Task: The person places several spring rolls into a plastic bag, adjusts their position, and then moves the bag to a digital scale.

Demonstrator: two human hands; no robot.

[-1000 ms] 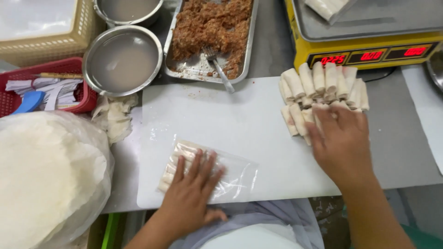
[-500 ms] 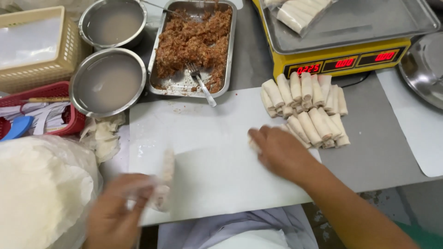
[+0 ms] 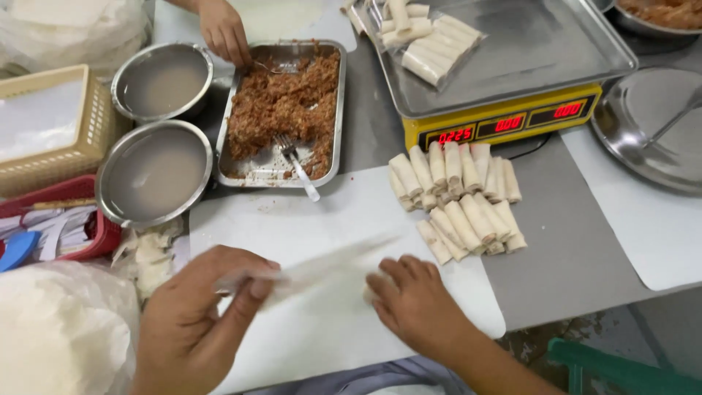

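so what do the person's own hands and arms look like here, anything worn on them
Both are bare. The left hand and the right hand wear no gloves, and no rings, watch or bracelet show. The right forearm is uncovered down to the frame's edge, with no sleeve in view. Nails look short and plain. The left arm is mostly out of frame, so its sleeve cannot be told.

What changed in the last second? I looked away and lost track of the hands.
The left hand lifted the clear bag of rolls off the white board and now pinches it. The right hand left the pile of spring rolls and came to the bag's other end. The pile, filling tray and bowls kept their places.
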